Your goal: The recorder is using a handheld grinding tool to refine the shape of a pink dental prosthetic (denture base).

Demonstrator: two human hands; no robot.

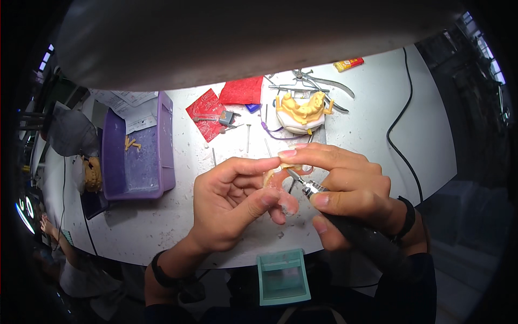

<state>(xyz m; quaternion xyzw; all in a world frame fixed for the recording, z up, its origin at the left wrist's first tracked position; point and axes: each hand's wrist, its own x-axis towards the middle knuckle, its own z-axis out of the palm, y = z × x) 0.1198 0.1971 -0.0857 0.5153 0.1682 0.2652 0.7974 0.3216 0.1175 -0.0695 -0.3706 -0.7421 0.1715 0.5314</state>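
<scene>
Pink denture plate (pixel 276 178) pinched btwn left hand (pixel 232 202) fingertips, right hand (pixel 345 189) gripping rotary handpiece (pixel 350 224) w/ bur on it, over white dusty bench (pixel 377 108) nr purple tray (pixel 137 148).

A purple tray (pixel 164 146), red packets (pixel 242 90), a yellow dental cast (pixel 303 108), a teal box (pixel 283 276), a pink denture piece (pixel 277 178) on a white table (pixel 377 108)

White worktable (pixel 377 119), dusty: purple tray (pixel 137 148) at left; red packets (pixel 226 102), yellow dental cast (pixel 302 110), pliers (pixel 318 83) at upper centre; black cable (pixel 399 135) at right; possibly loose pins.
</scene>
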